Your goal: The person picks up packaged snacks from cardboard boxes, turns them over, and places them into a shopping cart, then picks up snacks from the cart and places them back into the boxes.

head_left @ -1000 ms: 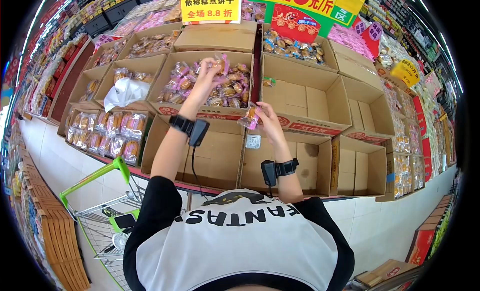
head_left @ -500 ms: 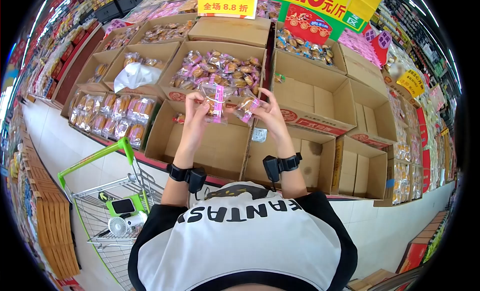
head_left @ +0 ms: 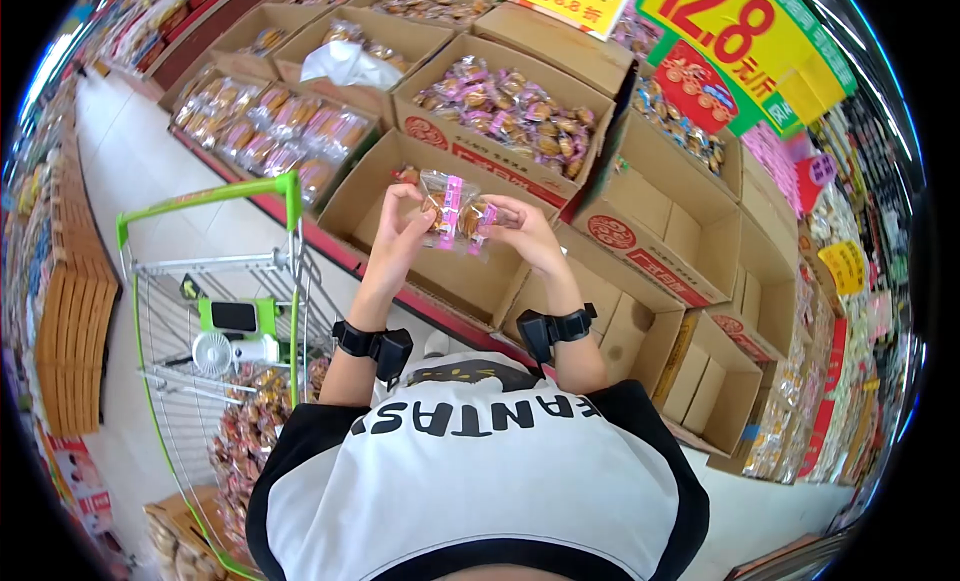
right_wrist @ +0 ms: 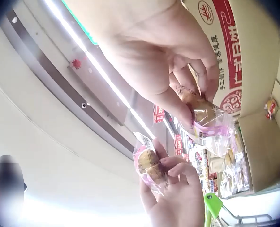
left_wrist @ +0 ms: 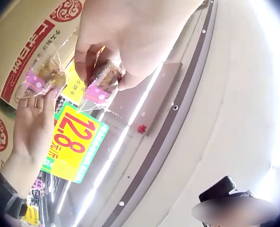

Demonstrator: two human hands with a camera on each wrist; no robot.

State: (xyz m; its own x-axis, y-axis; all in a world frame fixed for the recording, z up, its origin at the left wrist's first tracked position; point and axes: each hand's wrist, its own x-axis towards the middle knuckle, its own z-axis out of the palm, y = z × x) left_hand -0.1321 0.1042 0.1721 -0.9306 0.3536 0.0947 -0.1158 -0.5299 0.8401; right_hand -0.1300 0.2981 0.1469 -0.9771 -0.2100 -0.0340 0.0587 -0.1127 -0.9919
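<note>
In the head view my left hand (head_left: 398, 236) pinches a small pastry in a clear wrapper with a pink band (head_left: 446, 209). My right hand (head_left: 532, 239) pinches a second wrapped pastry (head_left: 477, 219) beside it, and the wrappers overlap in this view. Both are held up over a low cardboard box (head_left: 460, 281). The left wrist view shows the left hand's pastry (left_wrist: 107, 81) between thumb and fingers. Brown crust shows through the wrapper of the right hand's pastry (right_wrist: 201, 111) in the right wrist view. Behind the hands, a carton (head_left: 425, 133) holds many similar pink-banded pastries.
At left stands a shopping cart (head_left: 290, 206) with a green handle, carrying a small white fan (head_left: 212, 353). Packs of longer pastries (head_left: 285, 131) fill a box at the back left. More cartons (head_left: 640, 236) extend right, below a yellow 12.8 price sign (head_left: 725, 31).
My left hand has come back from the pastry carton with a pastry and now holds it beside the right hand's one. The head view has turned, bringing more of the cart into sight.
</note>
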